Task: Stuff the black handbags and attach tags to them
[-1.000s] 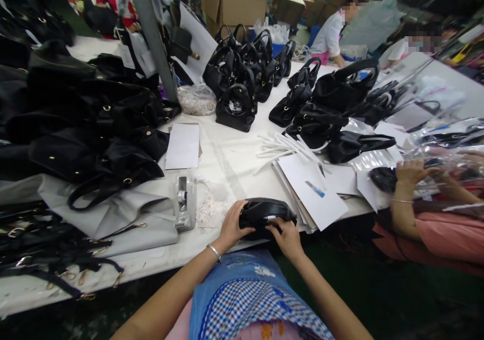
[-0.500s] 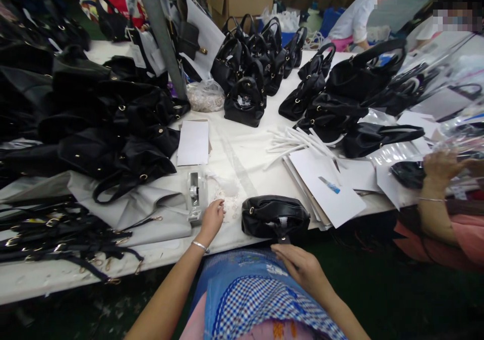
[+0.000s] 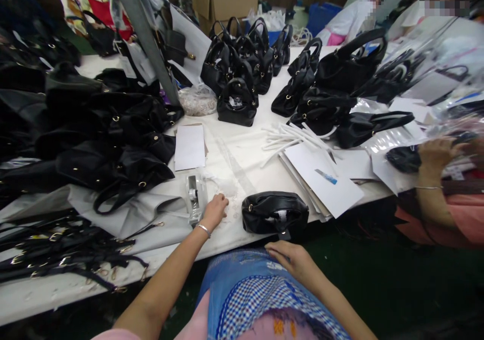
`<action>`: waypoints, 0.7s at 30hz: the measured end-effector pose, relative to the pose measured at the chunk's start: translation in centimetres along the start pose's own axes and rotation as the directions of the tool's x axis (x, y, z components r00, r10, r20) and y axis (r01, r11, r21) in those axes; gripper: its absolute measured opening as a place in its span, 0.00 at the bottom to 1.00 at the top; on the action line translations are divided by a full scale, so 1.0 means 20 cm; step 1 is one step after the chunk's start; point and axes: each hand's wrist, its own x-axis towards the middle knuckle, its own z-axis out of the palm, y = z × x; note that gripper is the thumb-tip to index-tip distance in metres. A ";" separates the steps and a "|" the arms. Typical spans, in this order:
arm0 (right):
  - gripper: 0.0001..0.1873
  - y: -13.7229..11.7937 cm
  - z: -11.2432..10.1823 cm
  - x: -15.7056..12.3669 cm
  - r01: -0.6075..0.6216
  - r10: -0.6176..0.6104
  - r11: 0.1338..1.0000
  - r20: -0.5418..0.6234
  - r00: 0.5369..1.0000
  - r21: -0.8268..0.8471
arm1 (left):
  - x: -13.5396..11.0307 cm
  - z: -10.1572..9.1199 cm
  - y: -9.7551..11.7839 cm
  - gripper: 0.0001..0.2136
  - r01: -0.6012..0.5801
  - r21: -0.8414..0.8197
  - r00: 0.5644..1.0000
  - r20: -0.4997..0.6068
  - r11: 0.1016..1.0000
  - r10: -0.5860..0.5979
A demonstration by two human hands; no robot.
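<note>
A small black pouch (image 3: 275, 212) lies at the near edge of the white table (image 3: 242, 153), a tag hanging from its front. My left hand (image 3: 215, 210) rests on the table to its left, fingers curled over a patch of small pale bits beside a tape dispenser (image 3: 196, 198); whether it holds one I cannot make out. My right hand (image 3: 291, 259) lies below the table edge on my blue checked apron (image 3: 257, 294), fingers loosely together, holding nothing, just under the pouch.
Heaps of black handbags (image 3: 94, 123) fill the left; more stand at the back (image 3: 242, 73) and right (image 3: 340, 88). White cards (image 3: 321, 179), white sticks (image 3: 287, 138) and black straps (image 3: 56, 249) lie about. Another person's hand (image 3: 434, 153) works at the right.
Both hands let go of the pouch, which now lies on the table. My left hand went left to the pale bits; my right hand dropped to the apron.
</note>
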 end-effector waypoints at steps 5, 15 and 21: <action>0.14 0.03 0.06 0.07 0.048 -0.049 0.999 -0.015 0.999 -0.006 | 0.04 -0.03 -0.03 0.16 -0.069 -0.009 0.997 0.014 0.998 0.069; 0.25 -0.07 0.16 0.29 0.132 -0.122 0.986 -0.094 0.988 0.106 | 0.00 -0.23 -0.01 0.02 -0.127 -0.170 0.992 0.006 0.977 0.130; 0.33 -0.19 0.16 0.48 0.112 -0.135 0.988 -0.245 0.960 -0.107 | -0.07 -0.41 0.15 0.07 -0.176 -0.536 0.983 -0.055 0.826 0.173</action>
